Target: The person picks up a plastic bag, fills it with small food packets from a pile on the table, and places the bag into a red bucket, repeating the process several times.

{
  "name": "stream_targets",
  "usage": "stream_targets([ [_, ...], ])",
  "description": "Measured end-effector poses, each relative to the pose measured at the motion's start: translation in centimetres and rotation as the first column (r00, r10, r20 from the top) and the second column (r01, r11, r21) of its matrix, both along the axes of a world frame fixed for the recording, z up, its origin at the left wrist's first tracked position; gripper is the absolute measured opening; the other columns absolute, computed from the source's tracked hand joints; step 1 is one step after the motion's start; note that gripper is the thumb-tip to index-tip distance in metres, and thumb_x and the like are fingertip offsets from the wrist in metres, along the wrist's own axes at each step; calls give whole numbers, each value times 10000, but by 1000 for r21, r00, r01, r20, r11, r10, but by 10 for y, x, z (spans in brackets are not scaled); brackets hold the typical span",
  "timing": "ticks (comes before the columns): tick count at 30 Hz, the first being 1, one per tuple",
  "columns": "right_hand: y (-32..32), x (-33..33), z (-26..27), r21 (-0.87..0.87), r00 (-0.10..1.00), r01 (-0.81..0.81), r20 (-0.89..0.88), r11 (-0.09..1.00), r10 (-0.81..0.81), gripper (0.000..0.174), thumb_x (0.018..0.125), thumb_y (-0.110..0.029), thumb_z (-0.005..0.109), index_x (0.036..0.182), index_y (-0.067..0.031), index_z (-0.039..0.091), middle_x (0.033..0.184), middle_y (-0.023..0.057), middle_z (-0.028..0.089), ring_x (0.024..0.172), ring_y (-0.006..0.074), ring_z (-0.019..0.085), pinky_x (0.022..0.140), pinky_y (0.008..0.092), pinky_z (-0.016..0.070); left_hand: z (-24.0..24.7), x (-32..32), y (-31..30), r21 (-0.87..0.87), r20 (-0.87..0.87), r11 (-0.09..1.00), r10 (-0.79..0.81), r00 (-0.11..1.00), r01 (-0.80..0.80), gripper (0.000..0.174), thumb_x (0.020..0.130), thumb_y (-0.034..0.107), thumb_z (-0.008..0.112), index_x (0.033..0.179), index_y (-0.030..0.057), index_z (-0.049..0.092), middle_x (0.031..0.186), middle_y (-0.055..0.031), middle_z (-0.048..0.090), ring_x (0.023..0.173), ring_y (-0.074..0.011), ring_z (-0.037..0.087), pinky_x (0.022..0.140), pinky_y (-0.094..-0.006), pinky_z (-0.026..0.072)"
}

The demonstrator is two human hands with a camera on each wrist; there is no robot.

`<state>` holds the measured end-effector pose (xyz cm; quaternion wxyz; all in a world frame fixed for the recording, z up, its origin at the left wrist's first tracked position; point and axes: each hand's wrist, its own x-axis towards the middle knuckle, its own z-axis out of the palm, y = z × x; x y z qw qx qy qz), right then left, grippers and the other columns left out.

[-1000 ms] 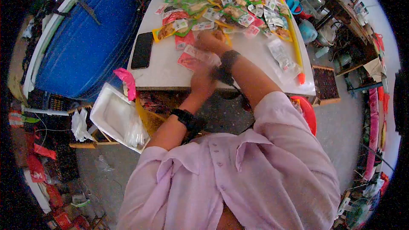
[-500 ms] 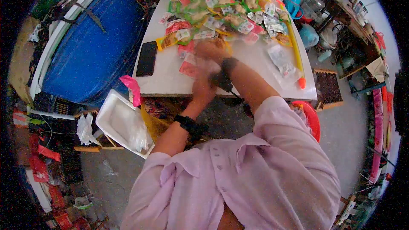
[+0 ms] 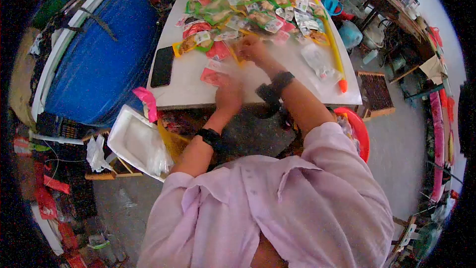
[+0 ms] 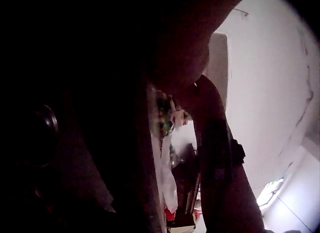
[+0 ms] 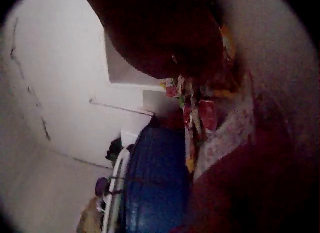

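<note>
In the head view my left hand (image 3: 229, 94) is at the table's near edge, holding a red-and-white food packet (image 3: 213, 75) that sticks out past its fingers. Farther in, my right hand (image 3: 254, 49) has its fingers curled at a yellow-edged packet (image 3: 243, 63), blurred and partly hidden beneath it. A red packet (image 3: 218, 50) lies just left of that hand. Beyond spreads a heap of sealed food packets (image 3: 258, 5) in green, red and yellow. Both wrist views are dark; in the right one, a pale packet with red print (image 5: 230, 130) extends from the left hand.
A black phone (image 3: 162, 67) lies on the white table (image 3: 183, 87) at the left. On the right are a clear plastic bag (image 3: 320, 63) and a yellow tube with an orange tip (image 3: 337, 54). A blue barrel (image 3: 94, 64), a white foam box (image 3: 134, 134) and a red tub (image 3: 359, 131) stand around.
My right hand has drawn away from the left, up and to the right, and the yellow-edged packet now shows at its left. The left hand keeps the red-and-white packet near the table's edge.
</note>
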<state>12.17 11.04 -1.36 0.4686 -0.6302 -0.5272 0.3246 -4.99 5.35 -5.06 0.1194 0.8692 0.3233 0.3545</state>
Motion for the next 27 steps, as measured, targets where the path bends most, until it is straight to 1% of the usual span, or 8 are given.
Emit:
stream_targets([
  [3,-32,-28,42,244,788,-40,604,969,-119,155,682,-149,454,773,-44,524,658,128,551,574,304,532,503,360,430,2,0,-1,-13,-6,1000,8,1000,-8,156,684,153,458,825,96,493,791,-117,485,713,-314,473,547,-411,400],
  [6,-10,-28,13,301,584,-176,799,937,-147,166,671,-127,457,808,-45,501,759,132,526,657,296,517,525,365,423,-6,-1,5,9,17,999,-38,999,38,194,681,143,461,867,96,487,844,-130,471,730,-312,469,570,-406,401],
  [9,15,-25,-8,294,338,-311,923,904,-184,177,670,-119,432,825,-74,505,816,127,508,741,286,503,562,371,424,-17,-1,12,58,38,995,-80,996,78,238,680,121,455,914,90,480,895,-141,460,757,-311,466,622,-392,396],
  [13,26,-28,-12,181,318,-315,945,932,-76,238,712,-189,399,878,-42,483,757,149,530,697,304,523,554,418,423,14,-4,-3,-50,24,997,-51,998,53,252,694,107,436,941,83,474,912,-148,461,804,-311,455,673,-384,377],
  [15,21,-34,-9,175,200,-353,974,919,-109,237,706,-199,403,863,-46,495,758,145,528,693,294,520,554,425,424,16,-5,-4,-167,-74,986,-30,997,18,245,699,102,428,939,80,474,901,-156,465,809,-318,454,682,-387,369],
  [19,27,-40,-15,27,-11,-438,999,898,-36,204,690,-189,419,822,-62,509,767,120,517,689,264,515,550,409,424,7,-4,0,-20,123,996,-87,989,90,257,701,103,420,952,77,472,862,-176,474,774,-337,466,631,-413,378],
  [23,-5,-58,50,29,138,-345,990,938,20,171,665,-149,444,809,-80,507,744,88,497,707,240,507,553,365,419,17,-5,-5,-65,67,995,-71,995,75,253,709,104,409,950,68,476,831,-189,486,768,-338,474,603,-425,383],
  [27,1,-44,42,231,290,-302,947,925,-142,157,673,-131,438,796,-54,497,720,101,500,674,251,514,551,369,414,18,-2,-5,-95,-102,995,-13,995,3,160,700,134,460,840,68,499,810,-151,513,725,-331,488,610,-401,389],
])
